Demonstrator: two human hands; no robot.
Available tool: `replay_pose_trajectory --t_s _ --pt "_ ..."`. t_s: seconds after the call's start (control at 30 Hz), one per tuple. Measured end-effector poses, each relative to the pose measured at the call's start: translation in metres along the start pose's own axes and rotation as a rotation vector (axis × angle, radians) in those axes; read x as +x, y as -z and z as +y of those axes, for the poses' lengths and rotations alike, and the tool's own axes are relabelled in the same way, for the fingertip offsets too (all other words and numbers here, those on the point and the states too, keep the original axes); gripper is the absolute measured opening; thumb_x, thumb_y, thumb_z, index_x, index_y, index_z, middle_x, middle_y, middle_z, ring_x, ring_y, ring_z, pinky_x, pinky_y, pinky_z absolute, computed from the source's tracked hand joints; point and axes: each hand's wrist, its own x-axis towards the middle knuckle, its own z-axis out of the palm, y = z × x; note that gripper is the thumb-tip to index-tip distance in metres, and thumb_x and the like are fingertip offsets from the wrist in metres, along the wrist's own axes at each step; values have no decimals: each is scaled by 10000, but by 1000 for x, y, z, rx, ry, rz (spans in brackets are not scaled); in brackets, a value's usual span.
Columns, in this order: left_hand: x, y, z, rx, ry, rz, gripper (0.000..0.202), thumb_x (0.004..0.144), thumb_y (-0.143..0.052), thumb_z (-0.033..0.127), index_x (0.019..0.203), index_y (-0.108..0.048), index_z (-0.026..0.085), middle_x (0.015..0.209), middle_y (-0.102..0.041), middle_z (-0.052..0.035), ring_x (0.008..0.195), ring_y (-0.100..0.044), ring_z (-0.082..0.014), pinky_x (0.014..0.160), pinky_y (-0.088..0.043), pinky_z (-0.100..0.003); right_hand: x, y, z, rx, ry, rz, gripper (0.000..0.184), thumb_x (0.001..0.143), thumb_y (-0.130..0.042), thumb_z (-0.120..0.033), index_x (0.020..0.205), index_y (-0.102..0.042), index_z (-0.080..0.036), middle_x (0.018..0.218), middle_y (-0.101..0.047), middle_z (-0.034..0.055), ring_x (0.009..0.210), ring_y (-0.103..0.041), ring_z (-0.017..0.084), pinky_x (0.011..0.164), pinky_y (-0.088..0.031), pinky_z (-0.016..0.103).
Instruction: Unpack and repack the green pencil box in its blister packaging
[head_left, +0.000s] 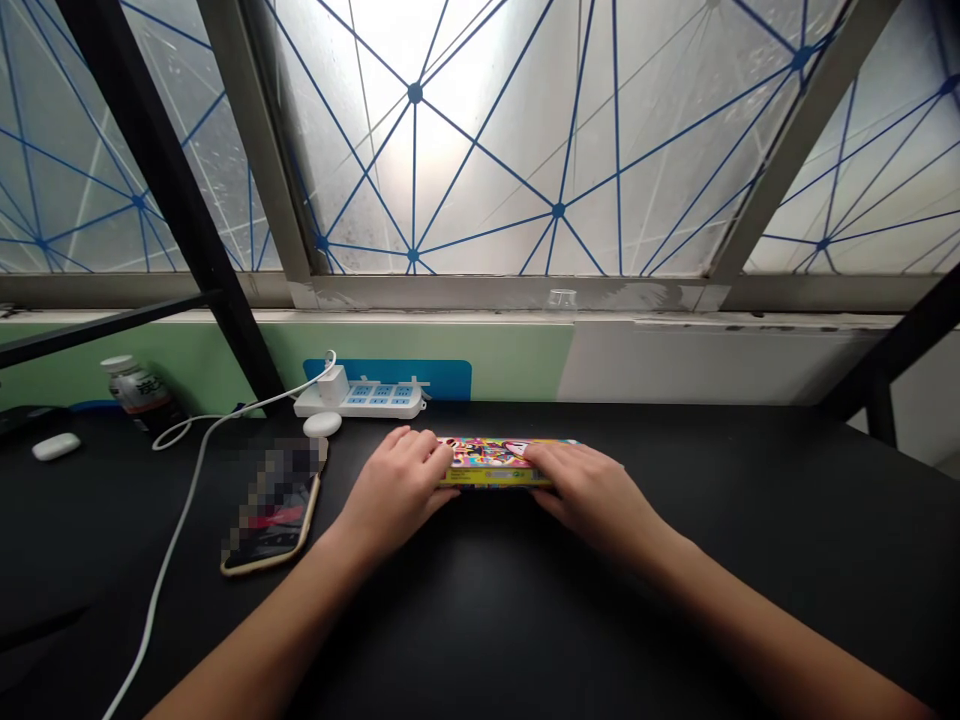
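A small, colourful cardboard box (pixel 491 455) with a yellow front side lies lengthwise across the black table. My left hand (pixel 401 475) grips its left end, fingers over the top and thumb at the front lower edge. Around the right end my right hand (pixel 589 480) is closed in the same way. The two ends of the box are covered by my hands. To the left of my left hand lies a smartphone (pixel 281 530) in a pale-edged case, its screen partly blurred out.
A white power strip (pixel 386 400) with a plugged-in charger (pixel 332 385) stands by the wall. Its white cable (pixel 184 520) runs down the left side of the table (pixel 480 620). A round white object (pixel 322 425), a white earbud case (pixel 56 446) and a dark bottle (pixel 142 395) are leftward. Black metal posts flank the table.
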Motion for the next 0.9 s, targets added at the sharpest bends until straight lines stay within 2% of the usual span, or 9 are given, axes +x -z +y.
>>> replay_pose_trajectory --t_s 0.13,0.23,0.37,0.47,0.57,0.63,0.73,0.8,0.9 --pt "3 -3 19 -11 -2 -51 179 883 -705 368 903 -596 228 936 -658 -73 886 -617 -288 803 -469 -415 1 -5 -11 -2 68 -57 435 806 -580 -72 1223 -583 -198 1193 -699 122 1097 -650 312 914 -525 452" --pt "2 -3 17 -45 -7 -57 243 886 -696 447 867 -602 224 893 -664 -64 844 -620 -271 764 -462 -390 3 -5 -19 25 94 -73 416 841 -600 -139 1253 -579 -191 1219 -679 132 1121 -626 326 938 -515 478" --pt "-1 -1 8 -122 -16 -86 416 819 -692 619 882 -622 214 891 -667 -67 833 -608 -272 744 -463 -387 3 -2 -27 63 79 -95 387 873 -648 -249 1248 -588 -178 1276 -653 151 1138 -619 338 958 -500 511" --pt "0 2 6 -214 17 -88 517 821 -627 696 989 -650 208 944 -682 -85 896 -605 -288 783 -472 -406 2 -3 -29 75 69 -113 422 901 -644 -337 1282 -580 -168 1346 -609 182 1201 -588 351 977 -483 532" --pt "0 1 3 -282 62 -82 586 816 -632 701 1153 -641 222 1105 -692 -107 1056 -587 -320 916 -456 -446 2 -6 -31 89 89 -144 548 905 -649 -411 1378 -521 -167 1428 -545 195 1299 -519 359 1032 -446 547" --pt "-3 -3 -1 -302 115 -98 693 808 -629 711 1308 -579 234 1308 -629 -132 1234 -520 -355 1046 -380 -494 2 -9 -31 96 111 -168 635 897 -654 -464 1433 -474 -177 1475 -503 188 1354 -465 361 1065 -417 556" --pt "-8 -13 -8 -325 220 -194 815 840 -555 734 1480 -429 246 1539 -426 -159 1439 -318 -394 1150 -213 -581 1 -11 -31 106 119 -204 726 889 -645 -528 1490 -414 -191 1526 -448 172 1413 -390 358 1102 -381 561" --pt "-11 -18 -11 -335 265 -281 836 870 -483 748 1521 -372 235 1586 -344 -164 1480 -232 -397 1159 -153 -616 1 -11 -30 115 104 -234 751 891 -636 -546 1509 -391 -197 1548 -417 162 1433 -360 351 1119 -363 558" --pt "-10 -17 -10 -313 292 -356 863 892 -397 768 1539 -340 200 1601 -308 -164 1494 -201 -377 1166 -136 -622 2 -6 -29 140 73 -285 759 896 -605 -586 1520 -381 -217 1565 -390 143 1443 -346 341 1129 -350 557"
